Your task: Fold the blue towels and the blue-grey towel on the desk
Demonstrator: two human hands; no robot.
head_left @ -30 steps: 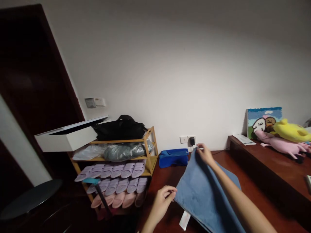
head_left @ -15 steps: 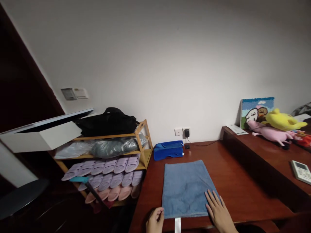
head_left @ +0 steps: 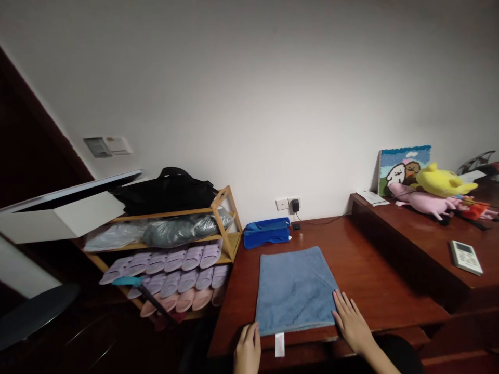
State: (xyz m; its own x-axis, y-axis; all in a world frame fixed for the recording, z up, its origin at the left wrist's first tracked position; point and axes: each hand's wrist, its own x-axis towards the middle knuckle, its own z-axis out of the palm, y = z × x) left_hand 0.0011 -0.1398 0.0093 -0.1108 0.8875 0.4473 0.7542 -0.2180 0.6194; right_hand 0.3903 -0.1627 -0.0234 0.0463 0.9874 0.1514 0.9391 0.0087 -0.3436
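A blue-grey cloth lies flat on the brown wooden table, with a white tag hanging from its near edge. My left hand rests at the cloth's near left corner, palm down, its fingers extended and close together over the table edge. At the right edge of the cloth, my right hand lies flat with the fingers spread, the fingertips touching the cloth's side. Neither hand grips anything visible.
Folded bright blue cloths lie at the table's back left, near a plugged-in black adapter. A shoe rack with slippers stands left. On the raised right surface are plush toys and a white remote.
My left hand has gone from curled fingers to a flatter pose at the cloth's corner. My right hand has slid outward to the cloth's right edge. The view has shifted slightly.
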